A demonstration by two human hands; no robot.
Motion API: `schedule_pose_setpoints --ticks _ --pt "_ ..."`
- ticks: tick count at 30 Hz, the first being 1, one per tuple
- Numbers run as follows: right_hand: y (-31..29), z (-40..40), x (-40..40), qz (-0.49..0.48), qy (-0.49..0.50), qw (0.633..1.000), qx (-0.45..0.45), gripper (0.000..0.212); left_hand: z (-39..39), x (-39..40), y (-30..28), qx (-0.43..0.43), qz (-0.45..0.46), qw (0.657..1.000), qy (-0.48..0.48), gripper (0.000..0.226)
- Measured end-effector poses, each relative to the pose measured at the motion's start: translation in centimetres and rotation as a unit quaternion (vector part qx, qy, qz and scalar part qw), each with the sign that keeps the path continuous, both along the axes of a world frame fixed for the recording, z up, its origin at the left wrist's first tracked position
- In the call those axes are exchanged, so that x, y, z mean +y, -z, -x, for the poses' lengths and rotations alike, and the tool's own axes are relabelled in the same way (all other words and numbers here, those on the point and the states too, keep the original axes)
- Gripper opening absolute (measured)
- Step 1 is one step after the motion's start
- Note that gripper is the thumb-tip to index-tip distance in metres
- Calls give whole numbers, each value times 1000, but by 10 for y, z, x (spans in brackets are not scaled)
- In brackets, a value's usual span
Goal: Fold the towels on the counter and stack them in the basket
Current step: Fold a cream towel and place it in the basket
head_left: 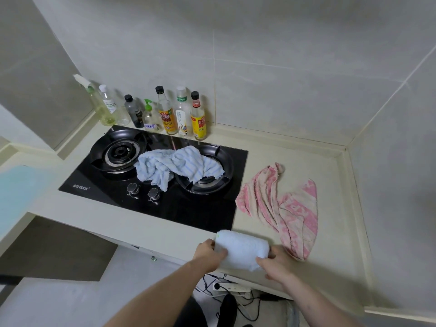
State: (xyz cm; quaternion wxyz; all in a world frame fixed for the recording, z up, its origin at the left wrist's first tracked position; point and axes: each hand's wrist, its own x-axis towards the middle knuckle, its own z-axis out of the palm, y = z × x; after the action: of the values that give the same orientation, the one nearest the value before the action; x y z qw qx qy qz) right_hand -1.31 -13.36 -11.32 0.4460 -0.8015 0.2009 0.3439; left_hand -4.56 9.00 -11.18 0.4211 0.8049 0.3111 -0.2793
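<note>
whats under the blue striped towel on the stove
The blue striped towel lies crumpled on the black gas stove, covering the glass between the burners and part of the right burner. Anything else beneath it is hidden.

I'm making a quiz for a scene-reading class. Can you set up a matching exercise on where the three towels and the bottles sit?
Things:
1. white towel
2. blue striped towel
3. pink towel
4. bottles

Places:
A. crumpled across the stove
B. lined up against the back wall
C. folded at the counter front edge, held by the left hand and right hand
D. spread loosely on the counter right of the stove

Pairs: 1-C, 2-A, 3-D, 4-B
</note>
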Motion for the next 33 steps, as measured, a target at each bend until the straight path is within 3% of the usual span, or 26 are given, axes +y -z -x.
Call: schedule_pose_setpoints --ticks 5,9,12,16,23,33 --pt "-10 1 1 -108 1 991 72 36 9 13 -12 -29 110 992 -53 28" --pt "-27 1 21 -191 21 979 70 33 31 37 -32 -86 224 958 -156 49" --pt "-40 2 51 -238 5 968 79 33 52 60 -45 -114 265 929 -232 52" --pt "-56 9 110 -254 -32 965 65 35 84 102 -68 -160 240 910 -296 37" --pt "-95 45 240 -290 -131 948 32 41 167 203 -103 -230 146 888 -371 52" --pt "-146 149 430 -299 -293 908 -13 36 315 352 -145 -286 58 863 -412 34"
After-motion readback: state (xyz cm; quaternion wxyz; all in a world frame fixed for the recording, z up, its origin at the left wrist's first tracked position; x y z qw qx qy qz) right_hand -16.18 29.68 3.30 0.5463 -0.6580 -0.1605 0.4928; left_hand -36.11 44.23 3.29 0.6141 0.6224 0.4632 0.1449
